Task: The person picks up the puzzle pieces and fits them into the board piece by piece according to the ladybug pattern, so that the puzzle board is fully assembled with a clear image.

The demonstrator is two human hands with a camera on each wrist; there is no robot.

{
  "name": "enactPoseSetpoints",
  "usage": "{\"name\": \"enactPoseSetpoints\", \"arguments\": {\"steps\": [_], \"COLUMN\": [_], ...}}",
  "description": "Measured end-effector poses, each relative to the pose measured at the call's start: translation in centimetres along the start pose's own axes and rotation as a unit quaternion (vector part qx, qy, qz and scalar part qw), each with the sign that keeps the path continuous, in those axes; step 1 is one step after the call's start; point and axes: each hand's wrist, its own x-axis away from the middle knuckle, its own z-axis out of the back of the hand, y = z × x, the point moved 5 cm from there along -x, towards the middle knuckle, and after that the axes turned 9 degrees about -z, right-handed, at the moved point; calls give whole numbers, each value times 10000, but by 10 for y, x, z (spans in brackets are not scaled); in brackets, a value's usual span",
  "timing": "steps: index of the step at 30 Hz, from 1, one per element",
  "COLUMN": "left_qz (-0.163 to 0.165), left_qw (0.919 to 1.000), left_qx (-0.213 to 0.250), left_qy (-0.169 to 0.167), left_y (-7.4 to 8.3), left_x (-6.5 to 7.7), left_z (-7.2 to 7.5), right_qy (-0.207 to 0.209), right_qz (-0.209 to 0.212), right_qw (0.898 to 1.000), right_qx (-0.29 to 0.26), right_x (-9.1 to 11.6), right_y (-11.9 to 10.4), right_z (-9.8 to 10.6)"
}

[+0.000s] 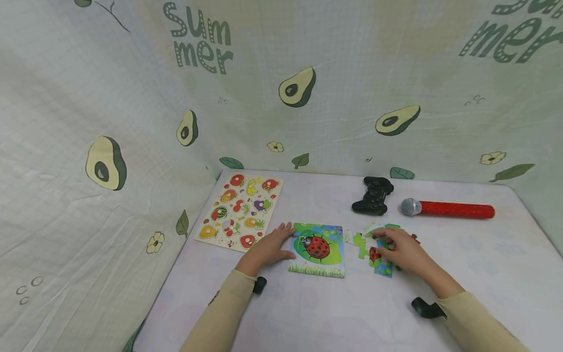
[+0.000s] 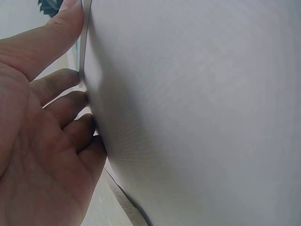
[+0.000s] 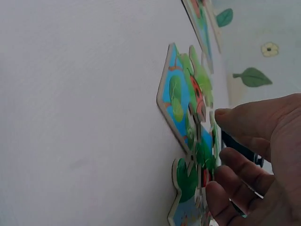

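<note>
A square ladybug puzzle (image 1: 317, 266) lies flat on the white table, green and blue with a red beetle in the middle. My left hand (image 1: 269, 248) rests at its left edge, fingers stretched out and thumb apart, the fingertips on the tabletop in the left wrist view. To the right of the square lies a small heap of loose jigsaw pieces (image 1: 361, 245), blue, green and red. Over them is my right hand (image 1: 404, 250), with thumb and fingers apart and loosely bent. In the right wrist view its fingertips are close to the jigsaw pieces (image 3: 176, 94); no piece shows gripped between them.
A fruit-patterned board (image 1: 237, 211) lies at the back left. Behind the loose pieces is a black game controller (image 1: 375, 197), and right of it a red-handled microphone (image 1: 455, 209). A hanging cloth (image 1: 343, 44) with avocado prints borders the table at the back and left.
</note>
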Motion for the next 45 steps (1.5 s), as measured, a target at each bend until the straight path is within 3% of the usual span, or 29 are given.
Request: {"name": "enactPoseSetpoints", "arguments": {"steps": [9, 17, 35, 45], "left_qz": [-46, -58, -51, -49], "left_qw": [10000, 10000, 10000, 10000], "left_qx": [-77, -72, -60, -23], "left_qy": [25, 4, -10, 11], "left_y": [0, 1, 0, 2], "left_x": [0, 0, 0, 2], "left_z": [0, 0, -1, 1], "right_qy": [-274, -250, -254, -57], "right_qz": [-302, -220, -642, -444], "right_qw": [9986, 9986, 9976, 9989], "right_qx": [323, 416, -43, -167], "right_x": [4, 2, -1, -1], "right_y": [14, 15, 22, 20], "right_z": [2, 4, 9, 12]}}
